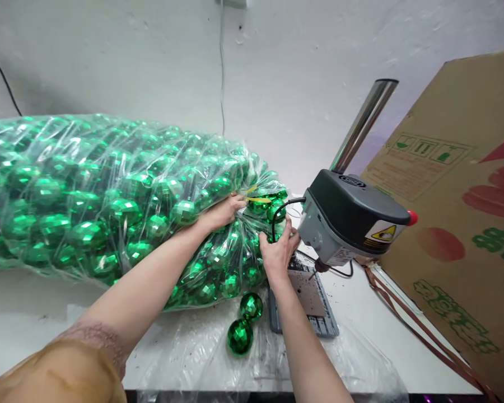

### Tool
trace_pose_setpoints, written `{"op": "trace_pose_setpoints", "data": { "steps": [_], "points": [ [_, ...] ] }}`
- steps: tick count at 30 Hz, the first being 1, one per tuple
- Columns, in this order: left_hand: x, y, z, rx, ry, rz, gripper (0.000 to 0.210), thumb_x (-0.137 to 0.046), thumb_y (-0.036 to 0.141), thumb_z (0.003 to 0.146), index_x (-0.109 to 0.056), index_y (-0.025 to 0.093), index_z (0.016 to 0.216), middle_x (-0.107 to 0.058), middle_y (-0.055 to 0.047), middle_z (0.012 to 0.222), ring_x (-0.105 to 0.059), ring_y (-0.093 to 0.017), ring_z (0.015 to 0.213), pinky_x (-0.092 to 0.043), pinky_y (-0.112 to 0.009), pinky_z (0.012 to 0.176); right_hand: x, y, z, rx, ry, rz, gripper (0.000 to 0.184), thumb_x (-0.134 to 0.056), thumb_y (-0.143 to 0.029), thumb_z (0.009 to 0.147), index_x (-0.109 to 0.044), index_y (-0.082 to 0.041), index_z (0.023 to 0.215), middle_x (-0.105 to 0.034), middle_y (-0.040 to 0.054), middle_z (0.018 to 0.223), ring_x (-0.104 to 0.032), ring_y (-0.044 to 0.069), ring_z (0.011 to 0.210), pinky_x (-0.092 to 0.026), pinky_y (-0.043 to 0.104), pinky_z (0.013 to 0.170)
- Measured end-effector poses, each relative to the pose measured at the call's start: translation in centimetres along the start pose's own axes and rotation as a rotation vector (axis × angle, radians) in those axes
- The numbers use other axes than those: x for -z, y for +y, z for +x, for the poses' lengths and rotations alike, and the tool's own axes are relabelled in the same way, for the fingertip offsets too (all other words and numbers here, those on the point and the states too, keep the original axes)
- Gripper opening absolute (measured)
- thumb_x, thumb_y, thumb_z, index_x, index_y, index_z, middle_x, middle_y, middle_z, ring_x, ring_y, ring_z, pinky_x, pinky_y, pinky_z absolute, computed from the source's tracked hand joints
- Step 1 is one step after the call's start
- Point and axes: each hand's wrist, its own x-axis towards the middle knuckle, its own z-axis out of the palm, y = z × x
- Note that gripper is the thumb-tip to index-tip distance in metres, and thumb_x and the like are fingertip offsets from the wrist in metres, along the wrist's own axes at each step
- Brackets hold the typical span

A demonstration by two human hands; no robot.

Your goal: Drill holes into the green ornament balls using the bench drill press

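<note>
A large clear plastic bag [79, 184] packed with shiny green faceted balls lies on its side across the table. Its gathered mouth faces right, with a yellow strip [258, 200] beside it. My left hand [227, 211] is closed on the plastic near the mouth, its fingertips by the strip. At the opening, just below several green balls [276, 211], my right hand [279, 249] has its thumb and fingers apart, with nothing visible between them. Two loose green balls [240, 337] lie on the table in front of the bag.
A small bench drill press [357, 207] stands to the right, its slotted base [330, 313] partly behind my right forearm. Its black cable loops near my right hand. A large printed cardboard box [441, 268] and a brown strap [407, 319] are farther right. Clear plastic sheeting [361, 358] covers the table's front.
</note>
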Motion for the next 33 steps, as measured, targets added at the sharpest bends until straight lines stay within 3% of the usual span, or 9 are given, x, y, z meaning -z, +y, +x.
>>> {"op": "trace_pose_setpoints", "data": {
  "steps": [4, 10, 14, 22, 30, 33],
  "points": [
    [0.6, -0.3, -0.6, -0.03, -0.012, 0.055, 0.028, -0.046, -0.002, 0.062, -0.06, 0.016, 0.078, -0.064, -0.007, 0.1, -0.054, -0.024, 0.096, -0.043, -0.035, 0.087, -0.1, -0.3, 0.0, -0.012, -0.029, 0.102, 0.076, -0.057, -0.03, 0.074, -0.035, -0.017, 0.145, -0.043, 0.0197, 0.146, -0.039, 0.032, 0.138, -0.033, 0.055, 0.115],
    [1.4, -0.7, -1.4, -0.08, -0.045, 0.075, 0.029, -0.045, -0.001, 0.062, -0.06, 0.017, 0.079, -0.064, -0.008, 0.104, -0.053, -0.024, 0.098, -0.041, -0.034, 0.087, 0.1, -0.3, 0.0, -0.004, -0.082, 0.233, 0.072, -0.043, -0.014, 0.071, -0.039, -0.017, 0.143, -0.054, 0.0131, 0.141, -0.048, 0.023, 0.132, -0.037, 0.046, 0.116],
    [1.8, -0.7, -1.6, -0.086, -0.035, 0.031, 0.024, -0.045, 0.0, 0.067, -0.058, 0.018, 0.076, -0.064, -0.007, 0.104, -0.053, -0.024, 0.097, -0.042, -0.034, 0.086, 0.3, -0.3, 0.0, 0.006, -0.101, 0.289, 0.067, -0.042, -0.015, 0.073, -0.042, -0.019, 0.14, -0.059, 0.0112, 0.133, -0.052, 0.02, 0.126, -0.042, 0.043, 0.113],
    [2.8, -0.9, -2.1, -0.107, -0.065, 0.077, 0.031, -0.044, -0.007, 0.067, -0.058, 0.019, 0.075, -0.062, -0.006, 0.097, -0.055, -0.025, 0.102, -0.044, -0.035, 0.091, 1.9, 0.1, 0.2, 0.065, -0.093, 0.313, 0.055, -0.039, -0.015, 0.077, -0.055, -0.02, 0.13, -0.053, 0.0113, 0.131, -0.051, 0.019, 0.126, -0.045, 0.042, 0.111],
    [2.9, -0.8, -2.9, -0.125, -0.118, 0.185, 0.032, -0.044, -0.008, 0.068, -0.06, 0.019, 0.076, -0.061, -0.006, 0.098, -0.055, -0.025, 0.103, -0.045, -0.035, 0.089, 2.0, 0.4, 0.1, 0.083, -0.098, 0.287, 0.06, -0.04, -0.009, 0.075, -0.054, -0.019, 0.132, -0.053, 0.0115, 0.13, -0.05, 0.02, 0.127, -0.045, 0.042, 0.111],
    [2.9, -1.0, -3.1, -0.105, -0.122, 0.164, 0.031, -0.045, -0.008, 0.07, -0.06, 0.018, 0.077, -0.061, -0.006, 0.101, -0.054, -0.025, 0.105, -0.045, -0.036, 0.093, 1.8, 0.7, 0.0, 0.076, -0.1, 0.299, 0.052, -0.042, -0.01, 0.082, -0.052, -0.019, 0.132, -0.054, 0.0107, 0.129, -0.054, 0.02, 0.12, -0.049, 0.042, 0.103]
  ]
}}
